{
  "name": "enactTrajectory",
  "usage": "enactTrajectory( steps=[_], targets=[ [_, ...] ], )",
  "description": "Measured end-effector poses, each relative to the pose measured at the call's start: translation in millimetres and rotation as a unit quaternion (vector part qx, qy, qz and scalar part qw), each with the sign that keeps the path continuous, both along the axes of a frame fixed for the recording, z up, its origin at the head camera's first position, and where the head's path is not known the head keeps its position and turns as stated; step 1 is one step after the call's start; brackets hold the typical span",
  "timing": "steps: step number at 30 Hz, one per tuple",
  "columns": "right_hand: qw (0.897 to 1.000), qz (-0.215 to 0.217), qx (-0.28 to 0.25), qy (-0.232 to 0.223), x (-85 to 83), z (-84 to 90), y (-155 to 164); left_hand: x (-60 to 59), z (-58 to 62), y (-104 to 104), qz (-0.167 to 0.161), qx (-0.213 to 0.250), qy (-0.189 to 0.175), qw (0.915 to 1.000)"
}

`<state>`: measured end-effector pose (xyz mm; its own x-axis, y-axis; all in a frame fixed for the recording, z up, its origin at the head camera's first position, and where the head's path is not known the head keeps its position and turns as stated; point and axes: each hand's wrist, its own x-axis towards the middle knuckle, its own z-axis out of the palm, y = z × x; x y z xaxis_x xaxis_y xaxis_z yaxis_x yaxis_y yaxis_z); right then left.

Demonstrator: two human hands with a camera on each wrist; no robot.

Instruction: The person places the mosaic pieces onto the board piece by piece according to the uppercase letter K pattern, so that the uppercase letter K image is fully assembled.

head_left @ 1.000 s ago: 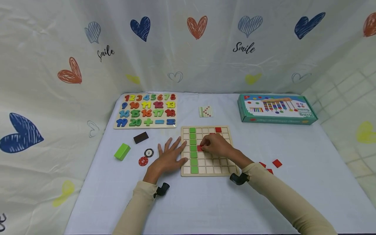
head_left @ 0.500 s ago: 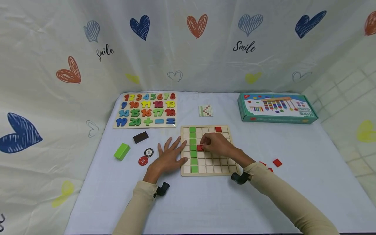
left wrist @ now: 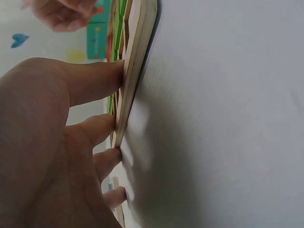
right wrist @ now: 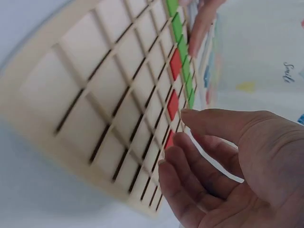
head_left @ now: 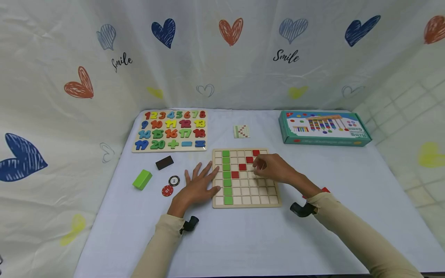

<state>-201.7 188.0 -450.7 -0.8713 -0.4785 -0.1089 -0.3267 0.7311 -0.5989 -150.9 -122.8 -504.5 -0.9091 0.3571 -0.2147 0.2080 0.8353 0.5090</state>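
Two hands work at a wooden grid board [head_left: 246, 193] near the table's front edge: the left hand [head_left: 196, 188], fingers spread flat, touches its left edge; the right hand [head_left: 274, 168], fingers loosely bent and holding nothing, hovers beside four red tiles [head_left: 242, 167].

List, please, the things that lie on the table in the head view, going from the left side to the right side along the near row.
green block → red chip → left hand → wooden grid board → right hand
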Motion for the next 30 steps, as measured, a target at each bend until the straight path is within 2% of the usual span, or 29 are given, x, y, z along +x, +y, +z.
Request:
enactTrajectory(
  steps=[8, 15, 17, 24, 30],
  targets=[
    [0.997, -0.044, 0.057, -0.037, 16.0, 10.8, 44.6, -1.5, -1.7, -0.8, -0.004, -0.005, -0.008, 0.9999],
    [0.991, -0.085, 0.097, -0.036, 30.7, 6.6, 107.6, -1.0, -1.8, -1.4, -0.004, -0.003, -0.005, 1.0],
    [0.988, -0.096, 0.111, -0.05, 33.6, 7.3, 126.5, -0.8, -0.7, -1.1, -0.005, -0.002, -0.003, 1.0],
    [0.974, -0.093, 0.172, -0.112, 43.0, 14.9, 178.1, -0.2, 1.7, -0.5, -0.007, 0.0, 0.0, 1.0],
    [0.971, -0.097, 0.169, -0.14, 48.0, 6.3, 197.6, 0.2, 2.0, -1.1, -0.006, 0.002, -0.002, 1.0]
  ],
)
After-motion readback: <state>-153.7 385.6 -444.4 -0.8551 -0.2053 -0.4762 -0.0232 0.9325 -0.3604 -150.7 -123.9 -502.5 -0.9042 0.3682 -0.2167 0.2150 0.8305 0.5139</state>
